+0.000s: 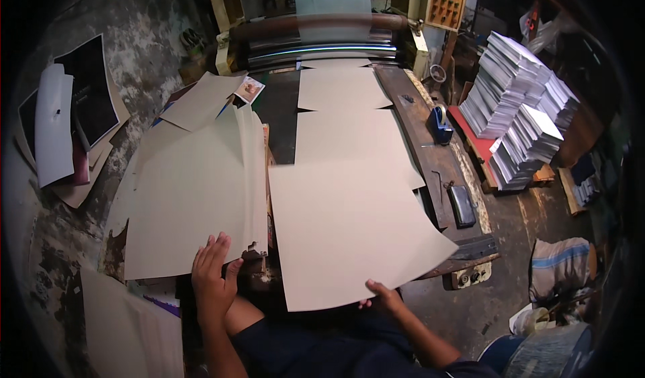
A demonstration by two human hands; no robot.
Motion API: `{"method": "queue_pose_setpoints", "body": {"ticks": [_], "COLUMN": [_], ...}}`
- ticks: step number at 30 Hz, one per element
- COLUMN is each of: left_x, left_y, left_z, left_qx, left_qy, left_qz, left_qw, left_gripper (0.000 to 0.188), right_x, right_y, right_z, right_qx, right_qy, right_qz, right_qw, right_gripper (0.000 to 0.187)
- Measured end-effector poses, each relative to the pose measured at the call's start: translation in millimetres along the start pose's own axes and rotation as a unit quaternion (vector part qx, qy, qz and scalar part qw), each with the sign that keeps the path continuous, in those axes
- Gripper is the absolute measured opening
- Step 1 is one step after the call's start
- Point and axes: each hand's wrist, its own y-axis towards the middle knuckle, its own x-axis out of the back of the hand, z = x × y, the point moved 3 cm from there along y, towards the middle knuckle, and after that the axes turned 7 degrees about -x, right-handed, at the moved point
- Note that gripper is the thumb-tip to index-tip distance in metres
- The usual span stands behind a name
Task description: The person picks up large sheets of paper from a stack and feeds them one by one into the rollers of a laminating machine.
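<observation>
My right hand [381,295] pinches the near edge of a large beige paper sheet [349,237], thumb on top and fingers underneath. The sheet's right corner bends, and its far edge overlaps another beige sheet [353,139] on the machine's feed table. Beyond that, one more sheet [336,88] reaches up to the rollers [322,49]. To the left, my left hand [213,264] lies with fingers outstretched on the near right part of a stack of similar sheets [188,197]. Nothing shows in its grasp.
A blue tape dispenser [440,125] and a dark rectangular case [461,207] sit along the table's right side. Tall stacks of white paper [504,86] stand at right. A striped sack [561,268] rests on the floor. More sheets [124,324] lie at lower left.
</observation>
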Motion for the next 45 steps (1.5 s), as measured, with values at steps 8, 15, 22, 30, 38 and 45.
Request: {"method": "queue_pose_setpoints", "body": {"ticks": [8,15,22,30,38,45], "left_x": [-8,2,6,17,10,17], "left_y": [-9,-4,-4,-14,-27,-8], "left_z": [8,16,20,6,7,-46], "left_qx": [0.027,0.082,0.127,0.191,0.286,-0.072], "left_qy": [0.013,-0.047,-0.033,-0.125,-0.319,-0.284], "left_qz": [-0.063,-0.033,-0.054,-0.043,-0.286,-0.014], "left_qw": [0.998,0.995,0.990,0.973,0.857,0.956], "left_gripper": [0.029,0.029,0.034,0.033,0.040,0.030], "right_x": [-5,-17,-9,-2,-9,-35], "right_y": [-52,-43,-1,25,14,-7], "right_z": [-56,-41,-12,-10,9,68], "right_qx": [-0.066,-0.040,0.019,0.057,0.137,0.153], "right_qy": [-0.024,0.038,0.105,0.148,0.154,0.101], "right_qz": [-0.064,-0.058,-0.117,-0.119,-0.176,0.080], "right_qw": [0.995,0.997,0.987,0.980,0.962,0.980], "right_gripper": [0.043,0.047,0.056,0.045,0.065,0.078]}}
